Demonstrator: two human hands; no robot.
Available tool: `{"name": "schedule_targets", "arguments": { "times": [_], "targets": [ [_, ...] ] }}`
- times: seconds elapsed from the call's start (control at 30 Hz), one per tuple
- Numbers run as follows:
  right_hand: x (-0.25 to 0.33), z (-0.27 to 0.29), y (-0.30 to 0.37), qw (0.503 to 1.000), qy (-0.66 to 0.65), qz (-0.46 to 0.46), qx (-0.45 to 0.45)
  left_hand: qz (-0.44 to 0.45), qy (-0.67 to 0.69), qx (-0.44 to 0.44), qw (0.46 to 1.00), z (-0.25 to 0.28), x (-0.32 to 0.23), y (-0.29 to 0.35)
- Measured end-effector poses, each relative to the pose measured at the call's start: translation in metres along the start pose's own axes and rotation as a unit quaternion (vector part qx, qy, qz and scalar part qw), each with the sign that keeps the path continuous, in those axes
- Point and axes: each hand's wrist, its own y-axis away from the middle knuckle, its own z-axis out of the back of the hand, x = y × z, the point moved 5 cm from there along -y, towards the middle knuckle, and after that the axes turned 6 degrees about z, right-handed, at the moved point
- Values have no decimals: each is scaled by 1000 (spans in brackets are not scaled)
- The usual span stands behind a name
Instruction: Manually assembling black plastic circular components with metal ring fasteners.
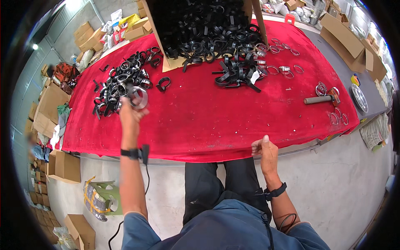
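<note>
My left hand (130,116) is at the near right edge of a heap of black-and-silver ring clamps (121,78). Its thumb and fingers are spread, and a motion-blurred silver ring (142,98) shows right at the fingertips; whether it still touches them is hard to see. My right hand (266,153) hovers by the table's front edge, thumb raised and fingers loosely curled, with nothing visible in it. One lone black clamp (163,83) lies to the right of the heap.
A large open cardboard box (259,21) spills black clamps (208,39) onto the red cloth (183,125). Another cluster (237,73) lies before it. Loose metal rings (285,69) and a wooden-handled hammer (320,99) are on the right. A round metal dish (359,98) stands beyond.
</note>
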Motion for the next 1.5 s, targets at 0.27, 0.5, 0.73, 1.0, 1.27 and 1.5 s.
{"name": "schedule_targets", "arguments": {
  "times": [0.27,0.5,0.73,1.0,1.27,1.5],
  "targets": [
    [27,51,-120,965,234,116,-18,-50,-230,-37,971,-73,55,-35],
    [49,94,-325,799,508,319,-47,-274,-374,171,869,-290,82,36],
    [18,129,-425,712,639,284,-58,-307,-465,202,805,-406,129,19],
    [-5,147,-373,797,557,235,21,-223,-544,340,734,-416,153,20],
    [10,154,-284,774,533,341,-2,-266,-469,357,763,-349,121,72],
    [17,152,-223,827,432,361,2,-74,-352,331,872,-277,93,113]
  ]
}}
